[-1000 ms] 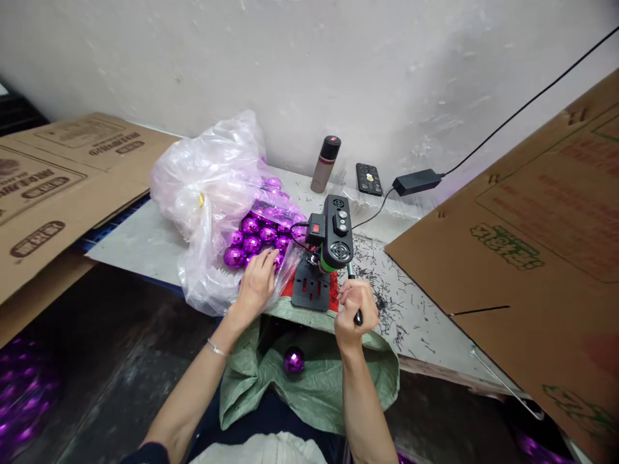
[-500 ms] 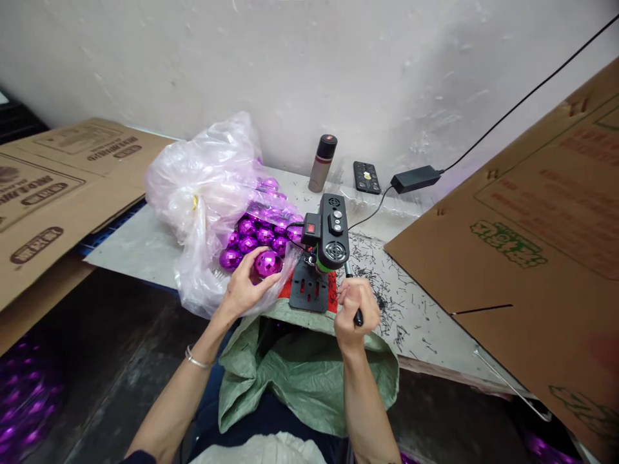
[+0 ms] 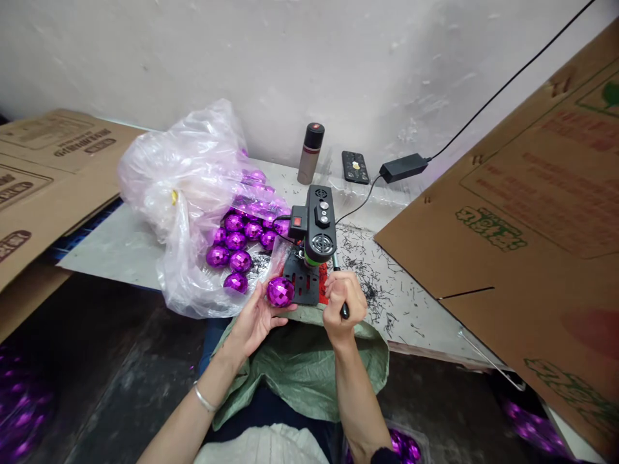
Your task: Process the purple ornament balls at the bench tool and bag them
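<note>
My left hand [image 3: 258, 319] holds a shiny purple faceted ball [image 3: 280, 292] between thumb and fingers, at the near left edge of the black machine's base plate [image 3: 302, 283]. My right hand [image 3: 345, 301] is wrapped round the black handle [image 3: 345, 311] of a lever on the right side of the black machine [image 3: 320, 222]. Several more purple balls [image 3: 235, 241] lie left of the machine, partly under a clear plastic bag [image 3: 178, 174]. A green woven sack [image 3: 300, 367] hangs open-mouthed below the table edge.
Behind the machine stand a bottle [image 3: 310, 154], a phone [image 3: 355, 167] and a cabled power adapter [image 3: 403, 167]. Cardboard lies at the left [image 3: 58, 154] and leans at the right [image 3: 522, 245]. Small black bits litter the grey table [image 3: 411, 309].
My left hand has drawn the purple ball away from the pile, towards me and beside the base plate. My right hand still grips the lever handle. The whole view has shifted slightly.
</note>
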